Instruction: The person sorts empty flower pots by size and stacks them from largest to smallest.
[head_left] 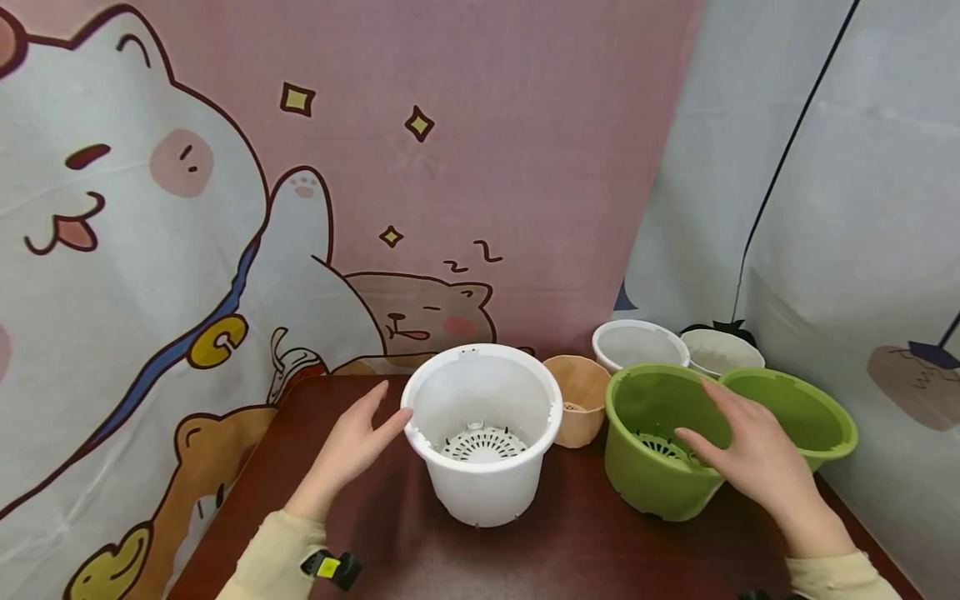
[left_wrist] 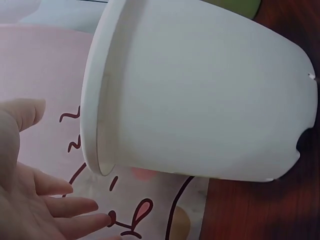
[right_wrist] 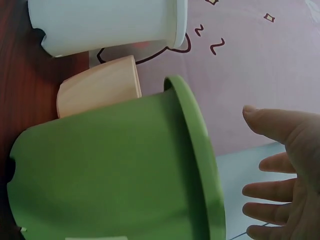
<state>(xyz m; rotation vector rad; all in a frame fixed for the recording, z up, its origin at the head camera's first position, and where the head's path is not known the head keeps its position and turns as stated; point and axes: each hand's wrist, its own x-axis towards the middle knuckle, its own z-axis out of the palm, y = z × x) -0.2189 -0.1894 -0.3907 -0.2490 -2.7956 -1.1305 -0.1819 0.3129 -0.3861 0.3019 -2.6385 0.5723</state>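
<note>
A large white flowerpot point(head_left: 483, 492) with a slotted bottom stands upright near the middle of the brown table. My left hand point(head_left: 351, 450) is just left of its rim, fingers spread and relaxed; the left wrist view shows the palm point(left_wrist: 30, 200) holding nothing beside the pot's wall point(left_wrist: 210, 95). To the right stands a green flowerpot point(head_left: 652, 483), also slotted at the bottom. My right hand point(head_left: 757, 450) hovers over its right rim, thumb and fingers apart. In the right wrist view the fingers point(right_wrist: 270, 191) are extended, with a gap between them and the green rim point(right_wrist: 202, 150).
Between the two pots sits a smaller peach pot point(head_left: 577, 429). Behind are a white pot point(head_left: 641, 337) and a cream pot point(head_left: 723, 354), with a second green pot point(head_left: 832, 433) at the right. A cartoon-printed cloth point(head_left: 525, 167) hangs along the table's point(head_left: 570, 533) back.
</note>
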